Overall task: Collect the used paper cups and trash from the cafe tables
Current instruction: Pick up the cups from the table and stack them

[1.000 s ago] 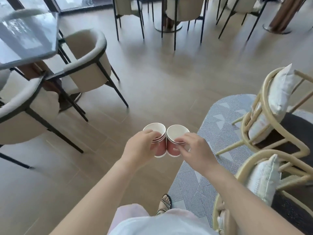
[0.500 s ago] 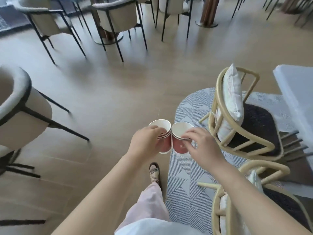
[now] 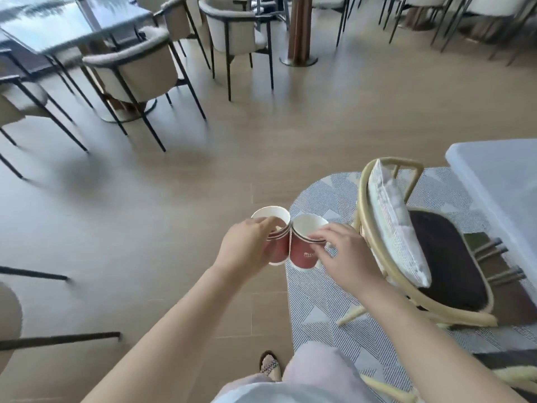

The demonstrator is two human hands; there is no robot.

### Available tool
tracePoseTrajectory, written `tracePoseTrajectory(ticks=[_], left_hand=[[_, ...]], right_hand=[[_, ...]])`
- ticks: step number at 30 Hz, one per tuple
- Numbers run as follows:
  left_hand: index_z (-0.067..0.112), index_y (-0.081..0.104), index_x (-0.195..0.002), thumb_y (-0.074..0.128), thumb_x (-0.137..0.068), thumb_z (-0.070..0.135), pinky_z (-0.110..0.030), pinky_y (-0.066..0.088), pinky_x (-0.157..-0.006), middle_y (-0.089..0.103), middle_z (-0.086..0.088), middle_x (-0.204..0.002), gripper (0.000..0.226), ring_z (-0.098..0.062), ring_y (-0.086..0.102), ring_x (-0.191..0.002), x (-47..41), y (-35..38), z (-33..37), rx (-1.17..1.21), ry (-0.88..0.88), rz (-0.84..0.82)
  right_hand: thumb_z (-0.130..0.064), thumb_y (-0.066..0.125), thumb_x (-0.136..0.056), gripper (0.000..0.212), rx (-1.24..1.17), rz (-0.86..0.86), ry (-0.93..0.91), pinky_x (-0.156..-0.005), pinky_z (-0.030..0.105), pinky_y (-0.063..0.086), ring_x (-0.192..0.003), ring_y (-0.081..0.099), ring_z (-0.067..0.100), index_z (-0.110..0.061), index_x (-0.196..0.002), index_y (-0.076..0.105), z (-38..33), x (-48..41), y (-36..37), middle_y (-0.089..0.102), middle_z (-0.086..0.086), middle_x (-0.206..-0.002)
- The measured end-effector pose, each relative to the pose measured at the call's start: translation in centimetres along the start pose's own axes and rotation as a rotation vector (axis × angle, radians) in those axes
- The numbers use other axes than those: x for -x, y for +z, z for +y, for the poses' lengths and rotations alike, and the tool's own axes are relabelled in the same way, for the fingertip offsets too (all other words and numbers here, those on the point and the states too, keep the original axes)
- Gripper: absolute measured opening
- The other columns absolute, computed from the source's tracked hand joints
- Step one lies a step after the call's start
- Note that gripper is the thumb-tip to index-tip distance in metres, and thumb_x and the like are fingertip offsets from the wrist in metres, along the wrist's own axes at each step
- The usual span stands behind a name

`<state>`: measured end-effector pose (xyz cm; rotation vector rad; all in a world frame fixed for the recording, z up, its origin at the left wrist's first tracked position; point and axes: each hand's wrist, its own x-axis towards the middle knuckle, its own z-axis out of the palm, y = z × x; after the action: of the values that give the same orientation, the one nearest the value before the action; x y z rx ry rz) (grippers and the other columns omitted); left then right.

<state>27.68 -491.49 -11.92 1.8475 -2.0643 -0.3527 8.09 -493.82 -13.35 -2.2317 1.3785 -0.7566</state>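
left cup [image 3: 279, 252] in left hand [image 3: 247, 251], right cup [image 3: 303, 255] in right hand [image 3: 345, 257]

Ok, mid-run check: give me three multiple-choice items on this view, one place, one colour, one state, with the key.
1. The rattan chair stands: A) on the patterned rug; B) at the glass table; C) on the white table.
2. The paper cups have outer walls that are: A) blue; B) red; C) green.
3. The cup in the right hand is: A) crushed; B) lidded; C) mouth up, lidless.
Key: 1A, its legs rest on the rug; 2B, red shows below the fingers; 3C, its open white inside shows.
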Motion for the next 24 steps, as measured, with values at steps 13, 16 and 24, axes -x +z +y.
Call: tracePoseTrajectory(ticks=[13, 16, 24], left_hand=[[0.029, 0.063, -0.104, 0.058, -0.074, 0.016, -0.029, 0.042, -0.067, 0.069, 0.007, -0.103, 0.032, -0.025, 0.063, -0.09, -21.9, 1.3, -3.5, -0.028, 0.137, -0.016], [0.03, 0.063, -0.104, 0.057, -0.075, 0.016, -0.029, 0.043, -0.069, 0.068, 0.008, -0.104, 0.033, -0.023, 0.063, -0.091, -28.8, 2.0, -2.9, -0.012, 0.163, -0.03], [0.032, 0.063, -0.106, 0.056, -0.077, 0.018, -0.028, 0.043, -0.07, 0.067, 0.009, -0.105, 0.032, -0.021, 0.062, -0.091, -42.9, 3.3, -0.3, -0.024, 0.255, -0.052]], right_hand=[[-0.006, 0.072, -0.074, 0.015, 0.023, 0.124, 0.077, -0.077, 0.024, 0.042, -0.082, 0.06, 0.022, -0.012, -0.087, 0.07, 7.5, -17.3, -0.7, 0.067, 0.001, -0.084], [-0.007, 0.072, -0.074, 0.015, 0.041, 0.152, 0.113, -0.077, 0.015, 0.035, -0.083, 0.059, 0.021, -0.013, -0.087, 0.071, 10.9, -22.4, -2.1, 0.067, 0.0, -0.084], [-0.004, 0.073, -0.072, 0.015, 0.087, 0.234, 0.177, -0.075, 0.024, 0.043, -0.081, 0.06, 0.023, -0.01, -0.085, 0.07, 17.6, -31.9, -6.2, 0.067, 0.002, -0.082]])
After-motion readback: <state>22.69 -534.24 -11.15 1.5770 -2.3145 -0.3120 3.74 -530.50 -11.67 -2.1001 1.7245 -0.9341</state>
